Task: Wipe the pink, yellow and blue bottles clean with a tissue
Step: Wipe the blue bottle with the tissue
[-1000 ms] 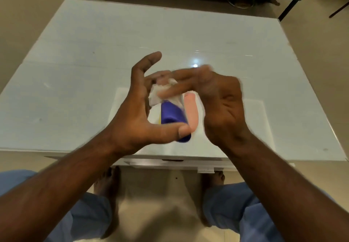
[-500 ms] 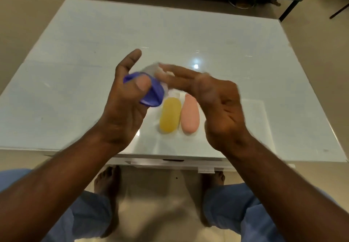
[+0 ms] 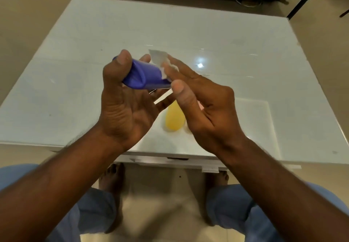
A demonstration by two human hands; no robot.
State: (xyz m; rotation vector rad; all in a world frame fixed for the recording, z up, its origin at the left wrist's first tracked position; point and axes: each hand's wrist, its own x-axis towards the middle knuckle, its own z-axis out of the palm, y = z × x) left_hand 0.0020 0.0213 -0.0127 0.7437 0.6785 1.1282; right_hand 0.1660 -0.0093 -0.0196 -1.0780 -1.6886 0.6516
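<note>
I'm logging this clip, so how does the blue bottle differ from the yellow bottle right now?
The blue bottle is lifted off the table, gripped in the left hand; the yellow bottle lies on the table. The tissue in the right hand touches the blue bottle, not the yellow. Both look like small, rounded bottles.

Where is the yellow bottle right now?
The yellow bottle lies on the white table, near its front edge, partly hidden behind the right hand.

- A pale, glossy worktop [image 3: 79, 75] reflects a ceiling light.
- Beige floor [image 3: 156, 207] lies under it.
- Dark metal legs [image 3: 296, 7] of other furniture stand beyond its far edge.
</note>
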